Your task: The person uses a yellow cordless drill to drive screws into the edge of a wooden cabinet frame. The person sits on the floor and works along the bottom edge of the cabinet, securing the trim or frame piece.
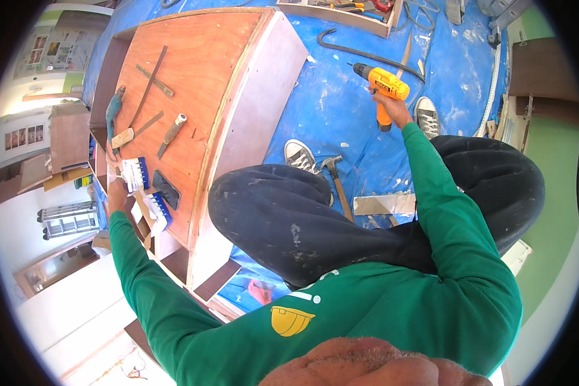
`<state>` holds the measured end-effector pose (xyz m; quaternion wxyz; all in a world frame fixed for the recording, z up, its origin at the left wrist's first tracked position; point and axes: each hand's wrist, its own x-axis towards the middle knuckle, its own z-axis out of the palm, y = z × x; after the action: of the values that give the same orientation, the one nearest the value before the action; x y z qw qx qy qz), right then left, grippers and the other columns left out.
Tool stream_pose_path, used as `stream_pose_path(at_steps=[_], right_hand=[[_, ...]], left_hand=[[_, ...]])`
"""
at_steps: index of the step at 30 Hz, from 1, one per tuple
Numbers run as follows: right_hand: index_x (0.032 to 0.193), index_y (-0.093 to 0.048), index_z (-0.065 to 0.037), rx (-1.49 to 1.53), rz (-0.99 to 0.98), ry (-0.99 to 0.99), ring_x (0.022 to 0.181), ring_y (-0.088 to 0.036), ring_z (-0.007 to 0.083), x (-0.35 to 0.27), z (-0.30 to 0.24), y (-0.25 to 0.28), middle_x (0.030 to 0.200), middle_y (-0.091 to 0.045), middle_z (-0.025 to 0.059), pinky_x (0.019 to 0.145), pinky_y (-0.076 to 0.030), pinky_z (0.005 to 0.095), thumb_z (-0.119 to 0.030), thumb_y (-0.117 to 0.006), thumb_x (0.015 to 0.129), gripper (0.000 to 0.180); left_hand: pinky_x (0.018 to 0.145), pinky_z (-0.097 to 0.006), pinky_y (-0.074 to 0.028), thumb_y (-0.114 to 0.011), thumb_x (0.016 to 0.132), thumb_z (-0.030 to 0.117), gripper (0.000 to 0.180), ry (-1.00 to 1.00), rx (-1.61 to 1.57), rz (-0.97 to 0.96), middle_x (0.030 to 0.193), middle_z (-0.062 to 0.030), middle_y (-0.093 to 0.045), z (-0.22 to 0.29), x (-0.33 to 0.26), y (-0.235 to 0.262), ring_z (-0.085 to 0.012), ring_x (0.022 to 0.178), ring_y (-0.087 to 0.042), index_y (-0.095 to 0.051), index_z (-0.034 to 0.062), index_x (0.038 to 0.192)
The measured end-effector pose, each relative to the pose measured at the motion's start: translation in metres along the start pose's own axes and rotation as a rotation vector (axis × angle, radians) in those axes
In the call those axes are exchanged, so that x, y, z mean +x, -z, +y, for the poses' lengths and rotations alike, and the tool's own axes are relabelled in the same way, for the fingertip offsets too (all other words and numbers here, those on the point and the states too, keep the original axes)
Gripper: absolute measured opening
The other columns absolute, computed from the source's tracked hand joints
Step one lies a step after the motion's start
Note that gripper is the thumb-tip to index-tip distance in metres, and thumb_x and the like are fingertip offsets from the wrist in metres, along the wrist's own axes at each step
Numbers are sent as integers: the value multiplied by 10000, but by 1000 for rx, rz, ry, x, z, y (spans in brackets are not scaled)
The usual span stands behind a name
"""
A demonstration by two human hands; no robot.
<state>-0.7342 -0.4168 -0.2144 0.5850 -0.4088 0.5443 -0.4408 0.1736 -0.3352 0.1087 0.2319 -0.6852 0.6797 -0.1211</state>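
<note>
My right hand (394, 108) is wrapped around the grip of a yellow and black cordless drill (386, 83), its chuck pointing left over the floor. At the far left of a wooden cabinet's orange-brown panel (193, 77), my left hand (117, 193) is at a small white and blue box (135, 175). Its fingers are drawn together, and what lies between them is too small to make out. A second white and blue box (157, 211) and a dark phone-like slab (166, 190) lie beside it. Near them rest a wooden-handled chisel (172, 135) and a teal power tool (114, 112).
Blue sheeting (328, 116) covers the floor. A claw hammer (336, 180) lies between my feet, close to a wood offcut (385, 204). Farther off are a curved pry bar (360, 51) and a wooden tool tray (334, 13). A folded ladder (71, 219) stands at left.
</note>
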Motion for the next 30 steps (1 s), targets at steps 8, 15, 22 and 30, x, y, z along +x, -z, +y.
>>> stream_pose_path(at_steps=[8, 15, 22, 30], right_hand=[[1164, -688, -35, 241, 83, 82, 1049, -672, 177, 28, 10, -14, 1096, -723, 41, 953, -508, 338, -78, -673, 863, 305], [1182, -660, -29, 443, 190, 24, 1061, -699, 209, 61, 26, -25, 1116, -723, 70, 855, -544, 368, -56, -654, 871, 313], [1224, -639, -12, 448, 224, -80, 1050, -712, 228, 65, 21, -11, 1130, -714, 93, 852, -563, 377, -69, -650, 887, 342], [1160, -663, -4, 438, 215, -106, 946, -692, 192, 69, 29, 6, 1033, -714, 79, 815, -545, 343, -54, -669, 869, 296]], left_hand=[[1001, -345, -493, -525, 1032, 37, 238, -20, -931, 208, 1228, -127, -668, 211, 35, 191, -223, 1116, -642, -662, -19, 1218], [1076, -425, -451, -518, 1087, 250, 362, -541, -1008, -573, 1254, -187, -674, 565, 136, 117, -303, 1182, -623, -638, -36, 1274], [895, -446, -498, -558, 962, 169, 210, -333, -477, -163, 1063, -132, -719, 722, 281, -72, -298, 1044, -661, -710, 63, 1059], [1126, -488, -392, -575, 982, 99, 214, -323, -1190, 514, 1230, -220, -647, 835, 311, 39, -451, 1242, -536, -691, 2, 1133]])
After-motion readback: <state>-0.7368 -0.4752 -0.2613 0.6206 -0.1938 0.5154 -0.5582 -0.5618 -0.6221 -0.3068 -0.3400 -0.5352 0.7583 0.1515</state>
